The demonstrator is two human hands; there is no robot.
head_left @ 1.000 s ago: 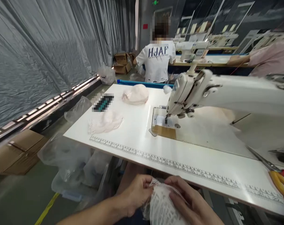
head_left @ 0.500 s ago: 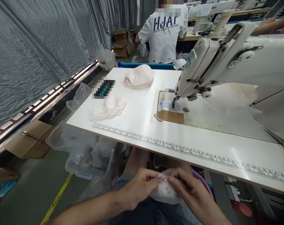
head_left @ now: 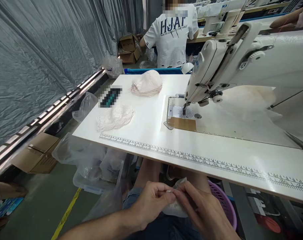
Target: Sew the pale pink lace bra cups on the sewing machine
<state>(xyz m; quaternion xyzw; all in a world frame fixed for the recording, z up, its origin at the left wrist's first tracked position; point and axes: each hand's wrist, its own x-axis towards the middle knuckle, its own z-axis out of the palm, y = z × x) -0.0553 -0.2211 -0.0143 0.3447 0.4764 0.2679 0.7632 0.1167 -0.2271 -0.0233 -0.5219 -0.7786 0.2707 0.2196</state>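
Observation:
Over my lap, below the table's front edge, both hands pinch a small piece of white lace fabric (head_left: 175,209). My left hand (head_left: 153,203) has thumb and forefinger closed on its upper edge. My right hand (head_left: 200,206) grips the same edge just beside it, and the fingertips nearly meet. Much of the fabric is hidden behind the fingers. On the white table lie a scalloped lace piece (head_left: 116,117) at the left and a pale pink stack of fabric cups (head_left: 148,83) behind it.
A white sewing machine (head_left: 216,73) stands on the right of the table (head_left: 141,133), which has a printed ruler along its front. Scissors (head_left: 297,141) lie at the far right. A purple basket (head_left: 225,203) and plastic bags (head_left: 89,160) are below. A co-worker (head_left: 172,36) sits ahead.
My hands have drawn closer together on the fabric, covering more of its lace edge. The view has shifted slightly, showing more of the purple basket.

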